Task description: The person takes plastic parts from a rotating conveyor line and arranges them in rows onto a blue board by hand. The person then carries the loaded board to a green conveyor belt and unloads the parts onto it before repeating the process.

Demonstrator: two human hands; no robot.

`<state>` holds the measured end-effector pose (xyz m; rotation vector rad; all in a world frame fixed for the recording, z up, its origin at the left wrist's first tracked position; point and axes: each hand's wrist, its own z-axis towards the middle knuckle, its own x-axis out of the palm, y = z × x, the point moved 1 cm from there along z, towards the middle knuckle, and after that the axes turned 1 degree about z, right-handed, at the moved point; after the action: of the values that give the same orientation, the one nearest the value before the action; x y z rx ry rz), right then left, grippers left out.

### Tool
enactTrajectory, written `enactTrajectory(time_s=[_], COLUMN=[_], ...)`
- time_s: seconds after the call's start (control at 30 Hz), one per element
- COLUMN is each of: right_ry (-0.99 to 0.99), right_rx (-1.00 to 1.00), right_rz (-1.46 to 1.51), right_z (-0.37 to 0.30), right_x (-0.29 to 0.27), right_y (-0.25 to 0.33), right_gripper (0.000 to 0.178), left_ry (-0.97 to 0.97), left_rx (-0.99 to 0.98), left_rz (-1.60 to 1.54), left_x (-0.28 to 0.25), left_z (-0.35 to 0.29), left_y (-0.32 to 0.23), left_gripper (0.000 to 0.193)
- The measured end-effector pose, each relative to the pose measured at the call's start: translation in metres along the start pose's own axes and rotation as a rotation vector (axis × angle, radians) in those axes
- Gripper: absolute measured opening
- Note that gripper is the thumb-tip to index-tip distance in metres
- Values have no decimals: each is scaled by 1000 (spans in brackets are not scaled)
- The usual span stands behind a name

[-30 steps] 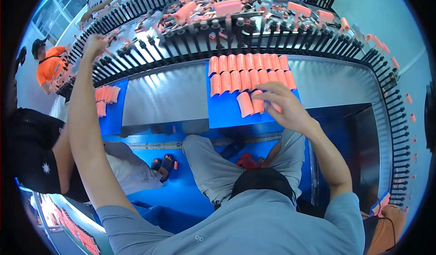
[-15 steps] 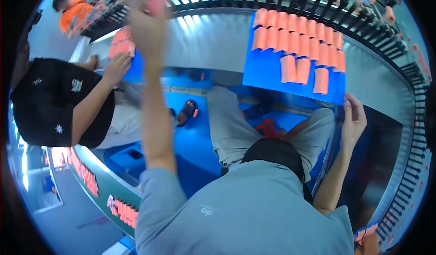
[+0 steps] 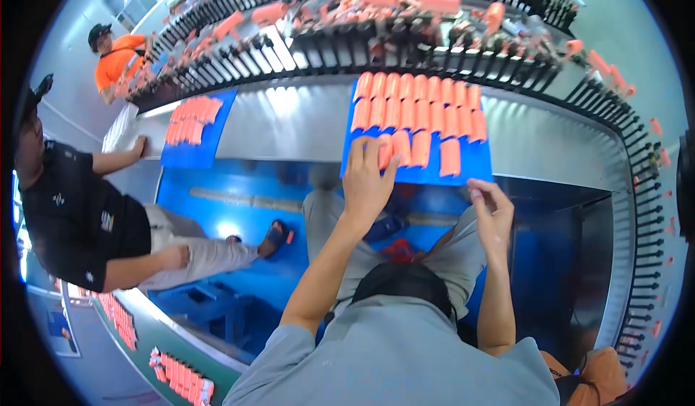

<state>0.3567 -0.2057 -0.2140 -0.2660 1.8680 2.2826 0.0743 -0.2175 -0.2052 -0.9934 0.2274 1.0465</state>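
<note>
My left hand (image 3: 368,182) is closed on a curved orange plastic shell (image 3: 386,150) at the left end of the front row, with its fingers over the piece. A blue sheet (image 3: 470,167) lies beneath, at the front edge of the metal counter. Two full rows of similar orange shells (image 3: 420,114) cover its far part. In the front row another shell (image 3: 420,149) stands beside the held one, and after a gap comes one more shell (image 3: 449,158). My right hand (image 3: 495,214) is by the sheet's front right corner, its fingers loosely bent and apart, holding nothing visible.
Behind the counter (image 3: 289,127) runs a curved conveyor with black pegs (image 3: 304,64), heaped with orange parts. A second blue sheet (image 3: 195,156) with orange shells lies at left, near a co-worker in black (image 3: 79,218). Another person in orange (image 3: 119,62) stands farther off.
My left hand has come down from the conveyor at the upper left to the sheet with an orange shell. My right hand has loosened at the sheet's corner. The co-worker's hand has left the second sheet.
</note>
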Motion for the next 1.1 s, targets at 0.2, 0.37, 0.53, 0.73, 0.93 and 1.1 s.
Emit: enactTrajectory(time_s=[0.2,0.37,0.53,0.73,0.93,1.1], right_ry=[36,12,367,554,583,558], right_rx=[-378,-1056,-865,-779,-724,-704], right_rz=[-124,-488,-798,-940,-1071,-974], right_z=[89,234,296,357,343,335], right_x=[23,99,241,306,371,402], right_y=[80,194,274,268,302,299], right_gripper=[20,42,41,29,34,32], left_ry=[73,-320,-24,227,385,345], left_rx=[-114,145,-21,100,144,33], left_rz=[-306,-260,-60,179,452,327], left_x=[-18,-55,-123,-158,-196,-222], left_z=[5,165,305,350,363,362], left_y=[5,50,136,146,184,210], left_gripper=[46,64,61,53,44,49])
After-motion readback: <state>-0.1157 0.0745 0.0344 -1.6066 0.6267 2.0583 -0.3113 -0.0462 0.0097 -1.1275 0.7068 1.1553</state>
